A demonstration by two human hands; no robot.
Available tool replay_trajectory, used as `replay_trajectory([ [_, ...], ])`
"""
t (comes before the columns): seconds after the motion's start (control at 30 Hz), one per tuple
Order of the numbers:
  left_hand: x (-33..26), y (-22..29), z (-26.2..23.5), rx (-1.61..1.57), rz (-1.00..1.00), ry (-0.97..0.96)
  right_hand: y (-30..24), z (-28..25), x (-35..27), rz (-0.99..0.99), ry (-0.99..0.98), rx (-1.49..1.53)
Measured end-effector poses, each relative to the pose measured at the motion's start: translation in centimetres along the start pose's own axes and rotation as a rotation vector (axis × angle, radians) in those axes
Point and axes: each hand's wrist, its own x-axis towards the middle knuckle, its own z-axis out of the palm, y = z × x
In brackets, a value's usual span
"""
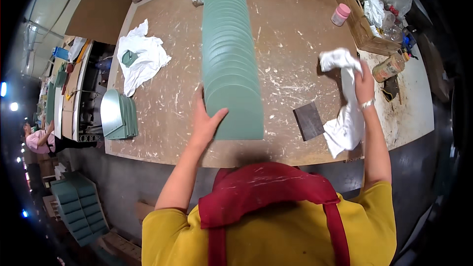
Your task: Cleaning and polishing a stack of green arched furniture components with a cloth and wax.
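A long row of overlapping green round-topped panels [234, 113] runs from the table's near side to its far edge, the far end resting on a pale block. My left hand [206, 122] lies at the left edge of the nearest panel, thumb on its face and fingers stretched apart. Out to the right, my right hand [363, 86] grips a white cloth [345, 118], which hangs down to the tabletop. Just left of the cloth's lower end lies a dark rectangular block [309, 121].
The brown worktable [286, 59] is scuffed with white marks. At its left are another white cloth [148, 56] and a stack of green panels [118, 114]. A pink-lidded jar [340, 15], wooden box [367, 24] and bottle [388, 68] stand right. A person [42, 139] is far left.
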Motion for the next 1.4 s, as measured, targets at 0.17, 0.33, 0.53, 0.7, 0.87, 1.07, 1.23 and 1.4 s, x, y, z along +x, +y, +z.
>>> replay_trajectory([
  [0.17, 0.6, -1.5, 0.5, -0.179, -0.041, -0.012, -22.0, 6.8, -1.2, -0.473, -0.229, 0.221],
  [0.33, 0.8, -3.7, 0.5, -0.284, -0.251, -0.199, -25.7, 14.3, -5.3, -1.06, -0.416, 0.076],
  [0.53, 0.6, -3.5, 0.8, -0.197, -0.009, -0.012, -13.8, 10.5, 4.7, -0.302, -0.385, -0.248],
  [0.7, 0.8, -3.0, 0.7, -0.189, -0.003, -0.036, -15.6, 4.7, -1.8, -0.347, -0.247, -0.296],
  [0.87, 0.7, -2.7, 0.6, -0.197, 0.024, -0.033, -10.1, 4.9, -15.2, -0.106, -0.479, -0.51],
  [1.07, 0.8, -2.1, 0.4, -0.187, 0.039, -0.025, -3.6, 3.8, -8.0, -0.051, -0.292, -0.634],
  [1.23, 1.6, -2.7, 0.6, -0.06, 0.049, 0.026, -5.8, 11.2, 4.3, -0.096, -0.087, -0.07],
  [1.4, 2.0, -3.7, 0.9, -0.012, 0.087, 0.048, -6.2, 16.3, 3.4, -0.088, -0.291, -0.295],
])
